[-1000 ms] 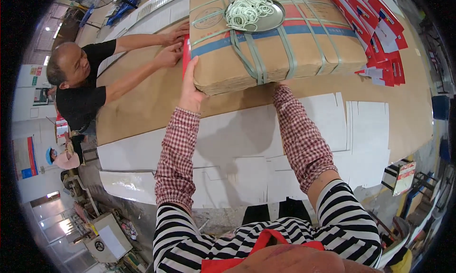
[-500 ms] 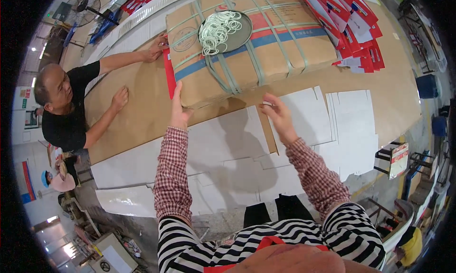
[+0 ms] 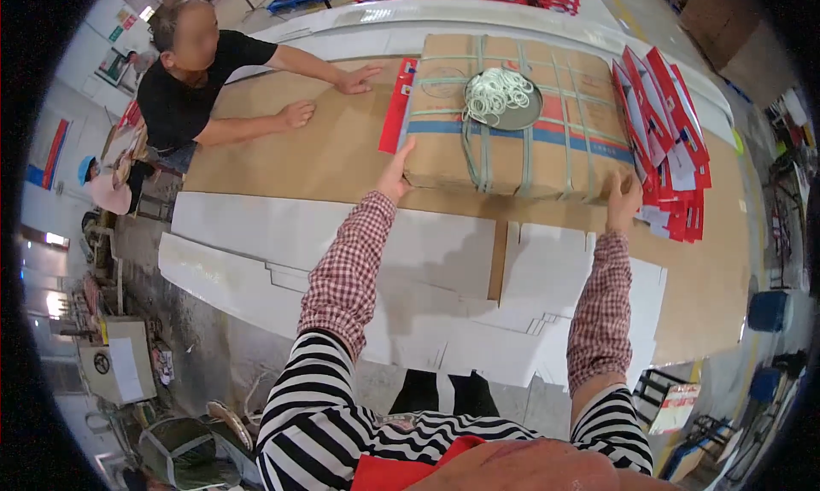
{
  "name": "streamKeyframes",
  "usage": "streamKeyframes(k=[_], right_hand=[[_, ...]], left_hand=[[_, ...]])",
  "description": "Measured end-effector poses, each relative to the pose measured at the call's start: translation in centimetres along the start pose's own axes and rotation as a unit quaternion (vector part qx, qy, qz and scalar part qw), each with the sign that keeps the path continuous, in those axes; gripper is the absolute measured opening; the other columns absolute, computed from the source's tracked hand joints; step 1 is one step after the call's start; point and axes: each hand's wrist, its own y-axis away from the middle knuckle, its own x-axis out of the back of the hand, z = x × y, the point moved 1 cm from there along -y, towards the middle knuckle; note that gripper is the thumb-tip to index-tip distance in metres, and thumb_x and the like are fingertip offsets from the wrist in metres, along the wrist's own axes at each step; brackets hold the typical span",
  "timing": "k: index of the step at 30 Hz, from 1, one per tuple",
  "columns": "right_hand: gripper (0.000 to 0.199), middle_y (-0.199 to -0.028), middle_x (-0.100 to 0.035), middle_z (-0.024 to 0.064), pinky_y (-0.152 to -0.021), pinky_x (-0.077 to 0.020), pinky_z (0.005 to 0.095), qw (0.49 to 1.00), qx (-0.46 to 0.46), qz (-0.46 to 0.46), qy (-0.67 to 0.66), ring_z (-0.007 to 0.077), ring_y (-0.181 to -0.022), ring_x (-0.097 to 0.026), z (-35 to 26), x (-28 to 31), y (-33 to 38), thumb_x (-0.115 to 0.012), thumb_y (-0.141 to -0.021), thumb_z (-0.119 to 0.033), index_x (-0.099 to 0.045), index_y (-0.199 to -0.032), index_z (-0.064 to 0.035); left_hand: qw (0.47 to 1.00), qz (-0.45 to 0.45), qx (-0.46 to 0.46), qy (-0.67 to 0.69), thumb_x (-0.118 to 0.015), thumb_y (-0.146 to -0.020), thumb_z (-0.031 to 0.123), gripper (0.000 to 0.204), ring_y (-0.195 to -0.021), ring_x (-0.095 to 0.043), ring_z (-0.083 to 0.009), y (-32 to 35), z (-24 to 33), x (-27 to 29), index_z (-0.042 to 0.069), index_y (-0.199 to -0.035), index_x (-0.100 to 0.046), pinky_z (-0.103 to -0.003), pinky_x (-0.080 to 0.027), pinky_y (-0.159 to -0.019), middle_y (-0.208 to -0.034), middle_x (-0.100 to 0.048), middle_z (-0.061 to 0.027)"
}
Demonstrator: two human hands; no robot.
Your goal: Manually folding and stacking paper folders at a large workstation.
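A large brown paper-wrapped bale (image 3: 444, 171), bound with green straps, lies on the table. My left hand (image 3: 395, 177) rests against its near left corner, fingers stretched along the side. Just beyond those fingers, a red card pack (image 3: 397, 107) stands along the bale's left end. At the near right corner is my right hand (image 3: 624, 201), its fingers bent inward; whatever they hold, if anything, is hidden. Atop the bale, a round grey dish (image 3: 528, 111) carries a heap of pale green bands (image 3: 495, 94).
Several red card packs (image 3: 670, 132) fan out at the bale's right end. White cardboard sheets (image 3: 384, 252) cover the near side of the brown tabletop (image 3: 256, 166). A person in black (image 3: 175, 98) leans in from the left, both hands on the table.
My view has shifted, placing the bale farther right. My right hand has gone from above the white sheets to the bale's right corner. The other person's far hand has left the red pack.
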Motion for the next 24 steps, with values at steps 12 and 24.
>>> streamKeyframes(k=[12,24], right_hand=[[0.074,-0.127,-0.046,0.0266,-0.100,-0.0339,0.0515,0.989,-0.093,-0.058,0.099,0.0438,-0.115,-0.046,4.5,-2.0,-1.9,-0.070,-0.073,-0.055,-0.047,-0.133,-0.0178],[0.066,-0.113,-0.058,0.0218,-0.090,-0.0427,0.0423,0.988,0.052,-0.057,0.137,0.0365,-0.105,-0.051,6.6,-1.4,-0.7,-0.069,-0.081,-0.042,-0.049,-0.128,0.0006]], left_hand=[[0.998,-0.020,-0.035,0.043,-0.067,-0.082,0.043,0.053,-0.109,-0.057,-0.0217,-2.5,-1.4,1.0,0.008,-0.120,-0.056,-0.041,-0.046,-0.092,-0.118,-0.061,-0.0074],[0.999,0.024,-0.032,0.031,-0.061,-0.080,0.060,0.073,-0.127,-0.040,-0.0268,-1.6,-2.7,1.1,0.016,-0.136,-0.042,-0.053,-0.032,-0.101,-0.140,-0.041,-0.0085]])
